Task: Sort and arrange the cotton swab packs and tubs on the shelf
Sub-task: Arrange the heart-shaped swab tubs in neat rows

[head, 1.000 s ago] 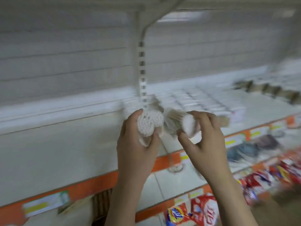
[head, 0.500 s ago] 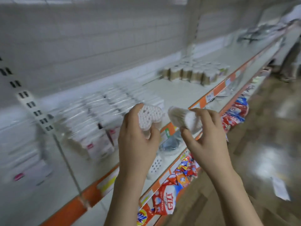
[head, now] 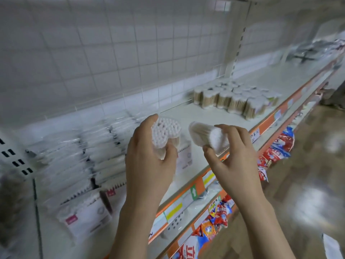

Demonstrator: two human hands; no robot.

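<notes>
My left hand (head: 149,156) grips 1 upright cotton swab tub (head: 165,134), thumb and fingers curled round it; my right hand (head: 233,156) pinches a second tub (head: 209,136) tilted sideways. Both hover above the shelf (head: 205,113), between the stacked swab packs (head: 84,156) and the tub cluster (head: 237,99).

On the shelf (head: 211,116), flat swab packs (head: 78,157) lie in rows at the left, and a cluster of upright tubs (head: 235,99) stands well apart to the right. Between them, above the shelf's front, the left hand (head: 149,157) holds one tub (head: 165,132) and the right hand (head: 233,156) another tub (head: 209,135), side by side

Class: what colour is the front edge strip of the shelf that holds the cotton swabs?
Orange front edge strip, clearest in the head view.
</notes>
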